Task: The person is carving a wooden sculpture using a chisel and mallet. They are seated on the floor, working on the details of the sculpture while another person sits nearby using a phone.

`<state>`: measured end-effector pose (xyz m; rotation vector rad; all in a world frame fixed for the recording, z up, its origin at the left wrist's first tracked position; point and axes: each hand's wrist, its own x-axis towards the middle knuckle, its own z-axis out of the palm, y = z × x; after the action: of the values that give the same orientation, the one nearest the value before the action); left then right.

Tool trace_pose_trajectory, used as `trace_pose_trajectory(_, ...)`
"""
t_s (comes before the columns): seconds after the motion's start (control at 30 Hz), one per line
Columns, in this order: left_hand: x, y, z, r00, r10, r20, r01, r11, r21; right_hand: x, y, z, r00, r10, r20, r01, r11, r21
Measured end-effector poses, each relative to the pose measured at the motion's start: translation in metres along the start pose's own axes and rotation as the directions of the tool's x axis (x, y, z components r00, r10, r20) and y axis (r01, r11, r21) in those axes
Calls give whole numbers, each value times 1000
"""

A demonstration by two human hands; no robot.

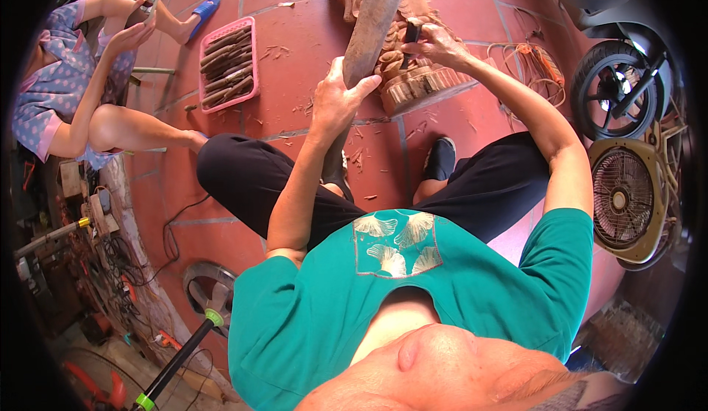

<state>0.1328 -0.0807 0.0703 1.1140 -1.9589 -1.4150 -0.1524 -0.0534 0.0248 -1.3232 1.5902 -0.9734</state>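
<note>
My left hand [339, 98] is closed round a flat wooden mallet [372, 31], its broad blade pointing up and away from me. The mallet hangs over the left side of a carved wood sculpture [409, 90], which lies on the floor in front of my feet. My right hand [436, 44] pinches a short dark carving chisel [413, 32] against the carved middle of the sculpture. The chisel's tip is hidden. Part of the carving is covered by the mallet blade.
A pink basket [256, 64] of chisels stands left on the red tiles, among wood shavings. Another person [74, 79] sits beyond it, holding a phone. To the right are an orange power tool [547, 64] with cords, a motorbike wheel [616, 90] and a box fan [627, 199].
</note>
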Motion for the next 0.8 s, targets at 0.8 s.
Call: trace_pose_trajectory(0.8, -2, 0, 7, 999, 3, 37, 4, 983, -183, 7, -25, 24, 940, -240, 244, 334, 797, -503)
